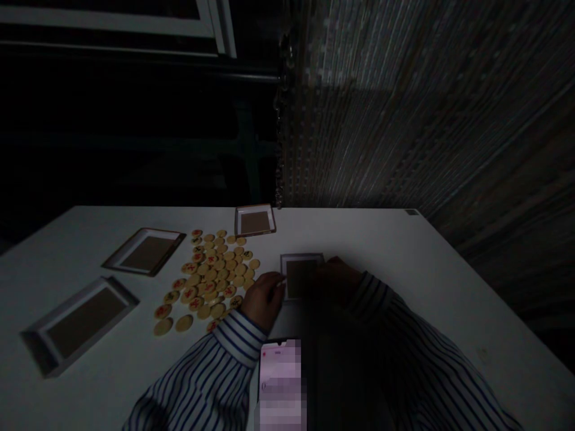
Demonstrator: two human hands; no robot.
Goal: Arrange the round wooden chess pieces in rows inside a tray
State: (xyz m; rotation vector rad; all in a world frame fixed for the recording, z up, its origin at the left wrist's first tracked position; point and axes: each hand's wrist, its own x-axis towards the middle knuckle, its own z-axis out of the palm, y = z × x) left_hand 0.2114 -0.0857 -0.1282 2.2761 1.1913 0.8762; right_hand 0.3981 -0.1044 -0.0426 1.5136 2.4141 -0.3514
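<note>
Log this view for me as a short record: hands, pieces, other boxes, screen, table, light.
Left hand: fingers at the left side of a shallow box; grip unclear
Right hand: at that box's right side, deep in shadow
Pieces: round, loosely spread left of the box; some show red or dark characters, others look plain
Other boxes: one near the far edge, two left of the pieces
Screen: lit, pinkish, partly pixelated
Table: white
Light: dim
</note>
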